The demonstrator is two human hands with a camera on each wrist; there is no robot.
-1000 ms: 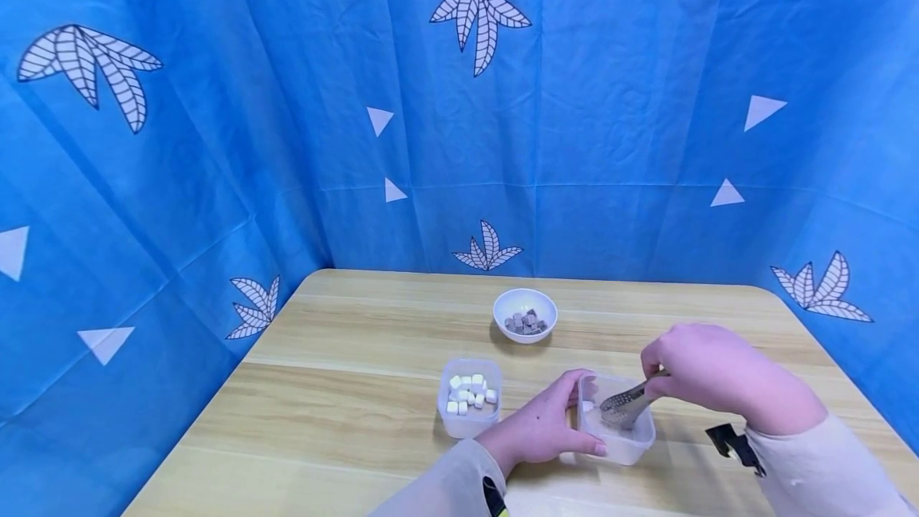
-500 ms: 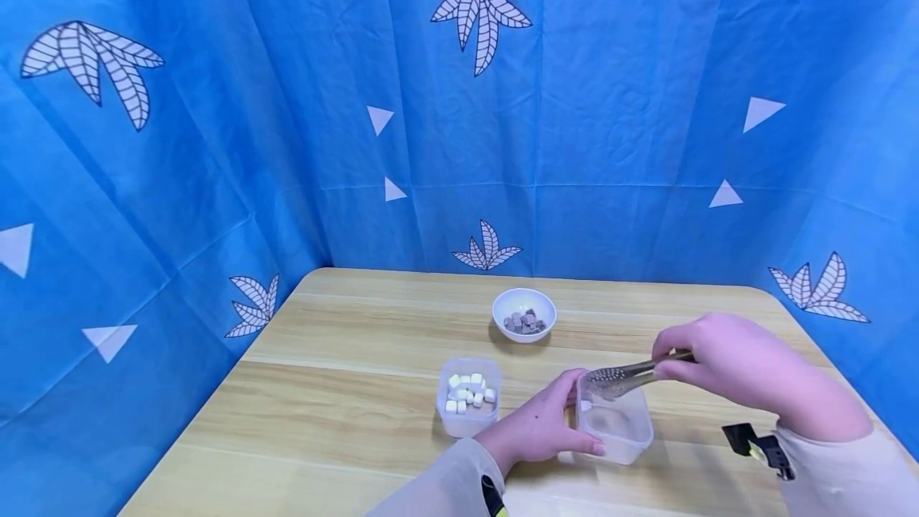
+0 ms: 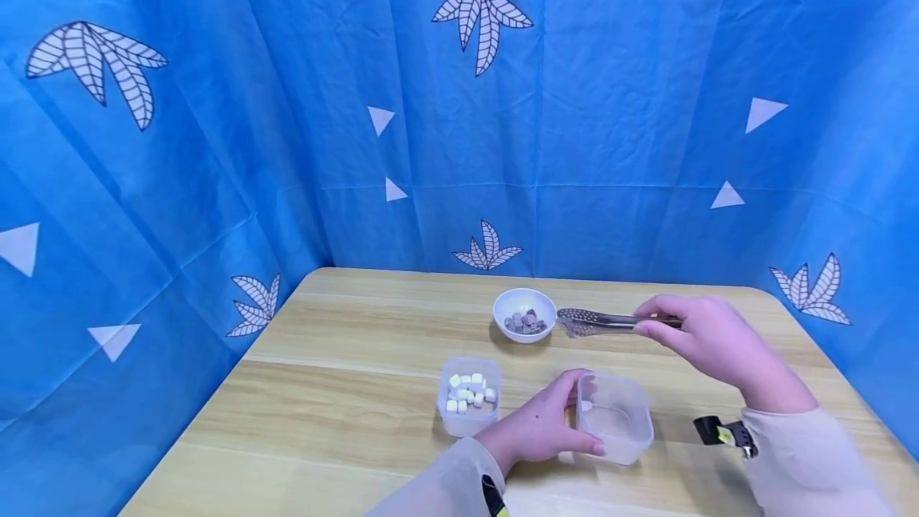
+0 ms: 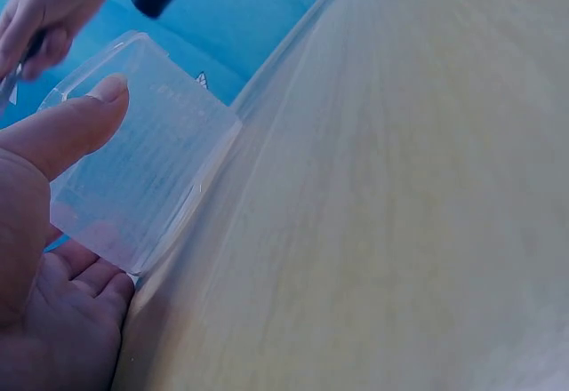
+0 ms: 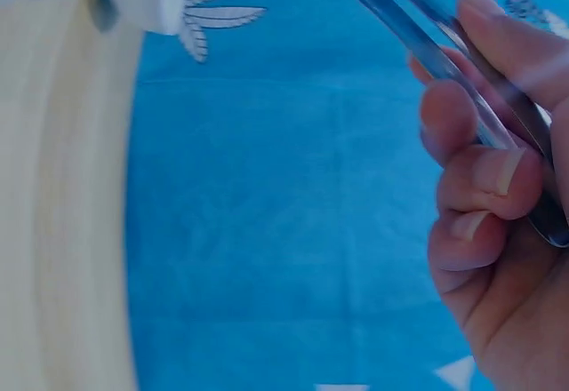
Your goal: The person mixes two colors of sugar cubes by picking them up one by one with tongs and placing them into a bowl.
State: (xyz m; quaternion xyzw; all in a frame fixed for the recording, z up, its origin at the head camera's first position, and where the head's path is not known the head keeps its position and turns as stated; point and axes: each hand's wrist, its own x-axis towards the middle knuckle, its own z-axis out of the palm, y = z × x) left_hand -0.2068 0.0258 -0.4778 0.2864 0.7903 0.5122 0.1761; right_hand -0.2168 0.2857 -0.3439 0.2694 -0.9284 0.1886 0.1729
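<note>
My right hand [image 3: 707, 341] grips a pair of perforated metal tongs [image 3: 610, 321] by the handle end. Their tips hover just right of the rim of a white bowl [image 3: 506, 301], which holds several greyish-brown cubes [image 3: 526, 323]. Whether anything sits between the tips, I cannot tell. In the right wrist view, thumb and curled fingers pinch the tongs' two arms [image 5: 418, 40]. My left hand [image 3: 540, 425] holds the left side of a translucent plastic container [image 3: 626, 451]. The left wrist view has its thumb [image 4: 84, 129] and fingers on the container's wall [image 4: 147, 155].
Left of my left hand stands a second plastic container [image 3: 470, 428] with several white cubes [image 3: 471, 391] inside. The wooden table [image 3: 345, 389] reaches back to a blue patterned curtain [image 3: 610, 142].
My right hand has lifted the tongs out of the right container and carried them back and leftward to the bowl's right side. My left hand stays on the container.
</note>
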